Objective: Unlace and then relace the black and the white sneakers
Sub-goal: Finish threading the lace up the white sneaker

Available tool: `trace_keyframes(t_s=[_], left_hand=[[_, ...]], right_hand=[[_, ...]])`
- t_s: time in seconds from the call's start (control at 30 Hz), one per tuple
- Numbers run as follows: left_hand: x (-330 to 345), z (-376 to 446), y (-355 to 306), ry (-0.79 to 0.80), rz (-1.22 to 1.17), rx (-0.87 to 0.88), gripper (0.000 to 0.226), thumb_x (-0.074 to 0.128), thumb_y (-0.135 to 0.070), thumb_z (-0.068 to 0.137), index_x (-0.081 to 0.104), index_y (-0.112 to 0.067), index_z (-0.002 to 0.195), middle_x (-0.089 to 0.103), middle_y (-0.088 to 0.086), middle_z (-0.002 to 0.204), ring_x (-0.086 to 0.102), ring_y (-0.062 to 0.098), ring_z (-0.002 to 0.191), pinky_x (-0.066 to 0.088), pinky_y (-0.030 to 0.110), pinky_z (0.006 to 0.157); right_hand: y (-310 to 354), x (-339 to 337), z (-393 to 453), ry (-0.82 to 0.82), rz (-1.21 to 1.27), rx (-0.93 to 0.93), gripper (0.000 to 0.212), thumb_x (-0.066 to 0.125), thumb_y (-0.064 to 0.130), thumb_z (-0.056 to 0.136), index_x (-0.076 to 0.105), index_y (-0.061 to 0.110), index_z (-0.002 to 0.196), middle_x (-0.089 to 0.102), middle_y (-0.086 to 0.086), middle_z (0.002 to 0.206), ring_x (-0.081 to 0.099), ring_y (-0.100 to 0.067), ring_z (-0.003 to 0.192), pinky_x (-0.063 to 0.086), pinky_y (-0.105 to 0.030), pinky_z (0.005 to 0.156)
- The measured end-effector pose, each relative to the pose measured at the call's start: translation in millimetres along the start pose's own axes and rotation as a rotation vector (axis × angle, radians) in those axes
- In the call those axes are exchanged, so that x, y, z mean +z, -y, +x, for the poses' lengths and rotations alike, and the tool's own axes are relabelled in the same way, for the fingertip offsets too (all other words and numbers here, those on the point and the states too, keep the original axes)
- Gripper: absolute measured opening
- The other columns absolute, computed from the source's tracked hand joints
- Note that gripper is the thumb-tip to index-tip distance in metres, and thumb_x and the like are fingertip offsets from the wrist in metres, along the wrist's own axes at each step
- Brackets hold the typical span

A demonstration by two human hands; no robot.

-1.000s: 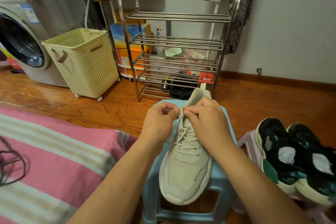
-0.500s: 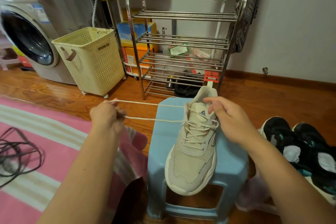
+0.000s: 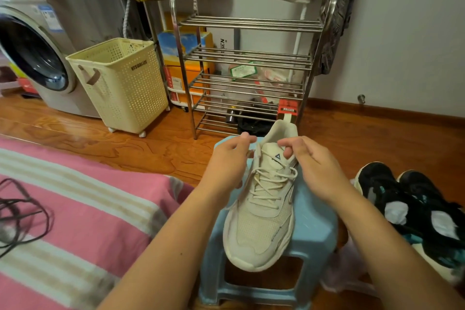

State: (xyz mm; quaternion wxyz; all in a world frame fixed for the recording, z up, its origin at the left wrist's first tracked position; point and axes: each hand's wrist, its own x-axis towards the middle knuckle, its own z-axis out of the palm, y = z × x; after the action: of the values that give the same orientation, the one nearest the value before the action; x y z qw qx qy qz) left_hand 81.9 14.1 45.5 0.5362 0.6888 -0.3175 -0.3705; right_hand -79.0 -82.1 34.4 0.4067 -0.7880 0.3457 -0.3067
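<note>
A white sneaker (image 3: 261, 224) lies on a light blue stool (image 3: 314, 231), toe toward me, its cream lace (image 3: 270, 184) crossed through most eyelets. My left hand (image 3: 226, 166) is at the left side of the collar, fingers pinched on a lace end. My right hand (image 3: 314, 168) is at the right side of the tongue, thumb and finger pinched on the lace at the top eyelet. The two black sneakers (image 3: 412, 211) sit side by side to the right. Loose black laces (image 3: 22, 214) lie on the pink striped cover at the left.
A metal shoe rack (image 3: 246, 70) stands behind the stool against the wall. A cream laundry basket (image 3: 120, 83) and a washing machine (image 3: 32, 58) are at the back left. The pink striped bed cover (image 3: 75, 209) fills the lower left. Wooden floor lies between.
My left hand, which had drawn the lace out far to the left, has come back to the shoe's collar. My right hand stays at the top of the tongue.
</note>
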Motion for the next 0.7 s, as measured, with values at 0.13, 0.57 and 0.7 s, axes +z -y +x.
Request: trace_keyframes(t_s=[0.13,0.57,0.7], left_hand=[[-7,-2,-2,-0.003,0.203,0.111,0.007,0.066,-0.024,0.098,0.072,-0.022,0.099,0.071,-0.004,0.087,0.053,0.0,0.056,0.04,0.016,0.053],[-80,0,9,-0.377,0.332,0.312,0.042,0.04,0.007,0.09,0.062,-0.028,0.096,0.066,-0.005,0.097,0.062,0.019,0.079,0.045,0.033,0.066],[-59,-45,-13,0.025,-0.312,0.461,0.035,0.042,0.016,0.093,0.059,-0.015,0.091,0.056,0.001,0.08,0.042,0.014,0.053,0.032,0.024,0.048]], right_hand=[[-3,-3,0,-0.01,0.001,-0.011,0.041,0.032,0.042,0.106,0.069,0.026,0.115,0.063,0.011,0.096,0.057,0.004,0.091,0.038,-0.004,0.072],[3,5,0,-0.117,-0.231,-0.186,0.026,0.05,0.039,0.103,0.07,0.027,0.113,0.056,0.013,0.105,0.048,-0.003,0.105,0.038,-0.021,0.093],[49,32,-26,0.031,-0.219,-0.426,0.017,0.065,0.035,0.093,0.071,0.024,0.104,0.061,0.014,0.107,0.048,-0.005,0.112,0.03,-0.01,0.098]])
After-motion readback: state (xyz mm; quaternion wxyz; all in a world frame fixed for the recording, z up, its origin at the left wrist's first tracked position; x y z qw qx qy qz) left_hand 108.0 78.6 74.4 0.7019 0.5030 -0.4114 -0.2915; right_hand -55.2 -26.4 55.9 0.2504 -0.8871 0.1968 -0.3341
